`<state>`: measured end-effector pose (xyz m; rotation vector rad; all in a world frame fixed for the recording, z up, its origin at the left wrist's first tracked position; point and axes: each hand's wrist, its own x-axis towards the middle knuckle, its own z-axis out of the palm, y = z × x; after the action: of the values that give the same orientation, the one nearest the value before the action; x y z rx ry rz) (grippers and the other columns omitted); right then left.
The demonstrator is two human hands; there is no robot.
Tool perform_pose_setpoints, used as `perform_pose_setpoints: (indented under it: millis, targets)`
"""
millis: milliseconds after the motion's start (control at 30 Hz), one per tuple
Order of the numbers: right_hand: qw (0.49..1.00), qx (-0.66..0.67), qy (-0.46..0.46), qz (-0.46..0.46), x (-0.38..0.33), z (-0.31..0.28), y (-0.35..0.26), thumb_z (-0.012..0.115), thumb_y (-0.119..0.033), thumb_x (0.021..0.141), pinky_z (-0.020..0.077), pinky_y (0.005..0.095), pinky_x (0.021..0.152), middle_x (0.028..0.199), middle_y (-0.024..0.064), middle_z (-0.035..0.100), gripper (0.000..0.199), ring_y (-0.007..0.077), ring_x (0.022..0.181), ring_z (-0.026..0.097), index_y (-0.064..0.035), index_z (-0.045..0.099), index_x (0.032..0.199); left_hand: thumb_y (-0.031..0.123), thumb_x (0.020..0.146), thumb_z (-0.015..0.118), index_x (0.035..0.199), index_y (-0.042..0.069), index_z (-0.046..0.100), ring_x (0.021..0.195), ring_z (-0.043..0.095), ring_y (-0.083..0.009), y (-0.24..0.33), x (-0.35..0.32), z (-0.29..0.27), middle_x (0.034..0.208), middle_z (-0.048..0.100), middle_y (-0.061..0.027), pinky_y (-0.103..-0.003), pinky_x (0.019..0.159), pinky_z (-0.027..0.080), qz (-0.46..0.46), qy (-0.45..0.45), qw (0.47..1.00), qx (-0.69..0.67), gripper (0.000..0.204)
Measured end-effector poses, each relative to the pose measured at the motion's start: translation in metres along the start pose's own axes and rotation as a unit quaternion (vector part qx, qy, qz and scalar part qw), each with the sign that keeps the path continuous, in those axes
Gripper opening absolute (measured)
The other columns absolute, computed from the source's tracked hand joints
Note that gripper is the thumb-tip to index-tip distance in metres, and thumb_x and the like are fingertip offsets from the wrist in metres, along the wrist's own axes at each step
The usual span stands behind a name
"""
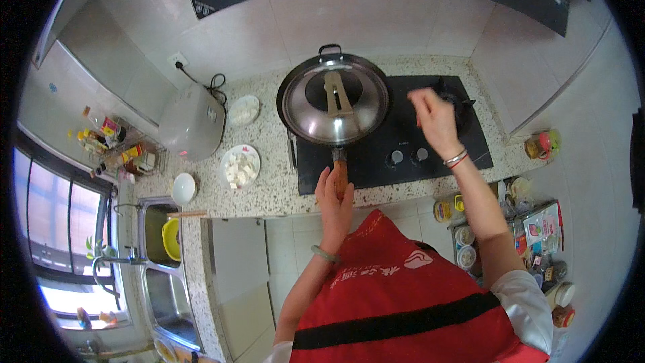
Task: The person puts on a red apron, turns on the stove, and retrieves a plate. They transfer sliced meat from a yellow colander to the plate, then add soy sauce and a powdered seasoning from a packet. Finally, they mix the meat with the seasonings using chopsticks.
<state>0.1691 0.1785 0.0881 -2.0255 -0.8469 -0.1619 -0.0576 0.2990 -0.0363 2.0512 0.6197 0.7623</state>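
A wok (289, 121) with a long wooden handle (340, 173) sits over the left part of the black gas stove (366, 169). A domed steel lid (306, 115) with a dark centre and an upright brown grip (336, 94) covers it. My left hand (334, 205) is closed round the wooden handle, its thumb along the right side. My right hand (433, 119) hangs above the right burner (457, 104), apart from the lid. Its fingers are curled in, and nothing shows in them.
Left of the stove are a plate of white cubes (240, 167), a smaller plate of white food (244, 111), an empty white bowl (184, 189) and a grey appliance (191, 121). A double sink (168, 296) holds a yellow basin (171, 238). A crowded rack (531, 235) stands at the right.
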Motion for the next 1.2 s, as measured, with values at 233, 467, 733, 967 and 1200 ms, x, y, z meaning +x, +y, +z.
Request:
perform_pose_setpoints:
  millis: [233,467,733,967,1200]
  targets:
    - [0.951,-0.218,-0.177,0.132,-0.075,0.089,0.153,0.052,-0.034,0.093,0.0526,0.0461,0.067,0.082,0.0223,0.066,0.034,0.0400,0.079,0.064,-0.0040,0.067,0.091,0.011,0.095,0.052,0.139,0.008,0.037,0.104,0.055,-0.0169,-0.023,-0.001,0.016,0.124,0.051,-0.0101,-0.028,0.082,0.048,-0.096,-0.031,0.978,-0.182,0.046]
    - [0.908,-0.298,-0.247,0.161,-0.076,0.127,0.186,0.045,-0.049,0.093,0.0534,0.0462,0.069,0.088,0.0233,0.066,0.055,0.0396,0.083,0.065,0.0023,0.063,0.089,0.011,0.096,0.049,0.142,0.011,0.034,0.088,0.062,-0.0130,-0.002,0.003,0.010,0.120,0.055,-0.0088,-0.022,0.064,0.050,-0.176,-0.058,0.950,-0.250,0.048]
    - [0.887,-0.355,-0.261,0.140,-0.077,0.153,0.174,0.045,-0.042,0.094,0.0545,0.0439,0.068,0.083,0.0228,0.067,0.048,0.0373,0.081,0.067,0.0027,0.060,0.091,0.007,0.093,0.054,0.136,-0.001,0.038,0.087,0.061,-0.0152,-0.011,0.002,0.014,0.115,0.055,-0.0134,-0.028,0.076,0.049,-0.168,-0.029,0.954,-0.245,0.046]
    - [0.863,-0.414,-0.288,0.019,-0.084,0.158,0.184,0.041,-0.038,0.098,0.0555,0.0353,0.057,0.084,0.0221,0.065,0.052,0.0309,0.070,0.067,0.0115,0.051,0.109,0.006,0.094,0.050,0.142,0.007,0.035,0.087,0.059,-0.0111,-0.025,-0.001,0.017,0.125,0.053,-0.0073,-0.023,0.068,0.049,-0.131,-0.039,0.978,-0.156,0.049]
    - [0.856,-0.438,-0.276,-0.003,-0.089,0.156,0.199,0.043,-0.038,0.097,0.0546,0.0335,0.056,0.083,0.0193,0.063,0.052,0.0293,0.069,0.067,0.0083,0.047,0.122,0.006,0.094,0.051,0.141,0.005,0.034,0.088,0.059,-0.0116,-0.020,0.002,0.016,0.122,0.053,-0.0079,-0.024,0.068,0.049,-0.109,-0.036,0.980,-0.164,0.050]
